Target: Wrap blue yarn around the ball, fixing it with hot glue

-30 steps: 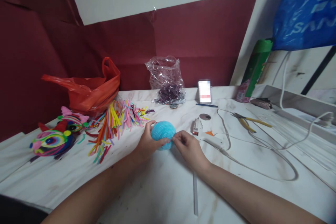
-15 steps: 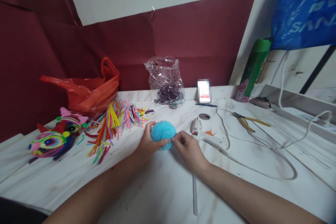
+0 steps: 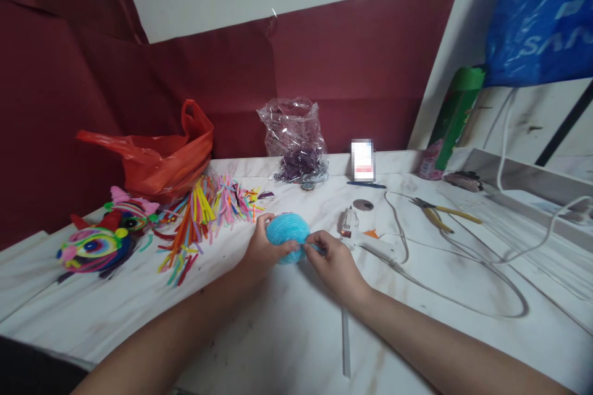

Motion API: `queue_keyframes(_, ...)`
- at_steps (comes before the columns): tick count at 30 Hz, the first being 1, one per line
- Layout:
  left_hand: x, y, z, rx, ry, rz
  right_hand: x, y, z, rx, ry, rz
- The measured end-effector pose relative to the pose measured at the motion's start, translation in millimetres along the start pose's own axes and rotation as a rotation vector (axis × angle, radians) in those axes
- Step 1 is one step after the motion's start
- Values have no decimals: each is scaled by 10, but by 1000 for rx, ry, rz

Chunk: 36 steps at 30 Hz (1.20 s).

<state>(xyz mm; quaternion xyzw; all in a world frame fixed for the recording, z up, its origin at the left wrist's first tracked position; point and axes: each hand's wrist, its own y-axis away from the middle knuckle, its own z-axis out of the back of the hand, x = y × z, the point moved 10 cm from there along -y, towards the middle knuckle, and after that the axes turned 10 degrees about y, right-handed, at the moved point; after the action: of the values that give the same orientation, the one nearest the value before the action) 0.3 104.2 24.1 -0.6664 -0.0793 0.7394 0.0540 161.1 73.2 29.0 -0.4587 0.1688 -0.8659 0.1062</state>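
A light blue ball with ridged rings [image 3: 288, 234] is held above the marble-patterned table. My left hand [image 3: 264, 248] wraps round its left side, with the thumb across the lower front. At the ball's right edge, the thumb and forefinger of my right hand [image 3: 330, 257] are pinched together. Whatever lies between those fingertips is too small to make out. Just right of my right hand, a white glue gun [image 3: 370, 244] lies on the table, its nozzle pointing to the back.
Colourful fuzzy strips [image 3: 199, 210] and two decorated animal-like faces [image 3: 92, 248] lie left, by a red bag [image 3: 162, 160]. Behind are a clear bag [image 3: 299, 148] and a lit phone [image 3: 362, 160]. Pliers [image 3: 440, 215], cables and a green can [image 3: 456, 120] are at right; a grey strip [image 3: 345, 342] in front.
The view has shifted slightly, so the background objects sit a little further right. Both hands keep nearly the same hold at the blue ball.
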Motion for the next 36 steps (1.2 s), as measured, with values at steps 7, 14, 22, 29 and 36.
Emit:
queue_keyframes(7, 32, 0, -13, 17, 23, 22, 18, 5, 34, -12, 37, 26)
queue_keyframes(14, -100, -17, 11, 69, 41, -9, 23, 9, 25, -10, 50, 38)
queue_keyframes(22, -119, 16, -35, 119, 53, 33, 35, 11, 28, -4, 58, 41)
queue_keyframes(29, -107, -5, 3, 89, 36, 33, 97, 47, 36, -26, 105, 104)
queue_keyframes(36, -104, -29, 54, 37, -73, 1, 97, 47, 12, -12, 56, 101)
